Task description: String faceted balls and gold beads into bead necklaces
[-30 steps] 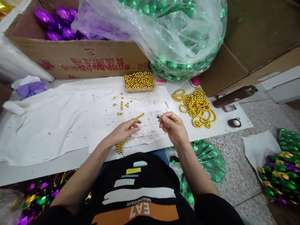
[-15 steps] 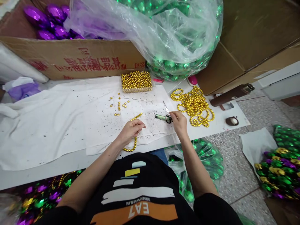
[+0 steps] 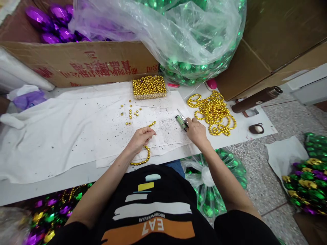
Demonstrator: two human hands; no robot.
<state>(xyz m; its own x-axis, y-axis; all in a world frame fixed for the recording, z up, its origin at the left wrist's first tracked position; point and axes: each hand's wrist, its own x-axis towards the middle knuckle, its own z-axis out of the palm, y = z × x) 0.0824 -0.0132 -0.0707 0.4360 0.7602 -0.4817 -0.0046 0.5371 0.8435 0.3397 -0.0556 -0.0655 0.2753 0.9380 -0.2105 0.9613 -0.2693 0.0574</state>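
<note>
My left hand [image 3: 142,138] is closed in a pinch on a string of gold beads [image 3: 147,156]. A short beaded end shows above the fingers, and a curved length hangs below toward the table's front edge. My right hand [image 3: 196,131] is closed around the handle end of small scissors [image 3: 182,115], whose blades point up and left. A green lighter [image 3: 180,121] lies alongside the blades, its near end at my fingers; whether I grip it too is hidden. Several loose gold beads [image 3: 130,111] are scattered on the white cloth [image 3: 74,129] beyond my left hand.
A clear box of gold beads [image 3: 149,87] stands at the back. Gold bead strands [image 3: 214,114] are heaped right of my right hand, near a brown flask [image 3: 255,99]. Behind are a cardboard box [image 3: 102,64] and a plastic bag of green ornaments [image 3: 194,64].
My right hand has closed over the scissors' handles, which showed before. The lighter has turned from lying crosswise to lying along the blades. My left hand has shifted slightly left, still pinching the bead string.
</note>
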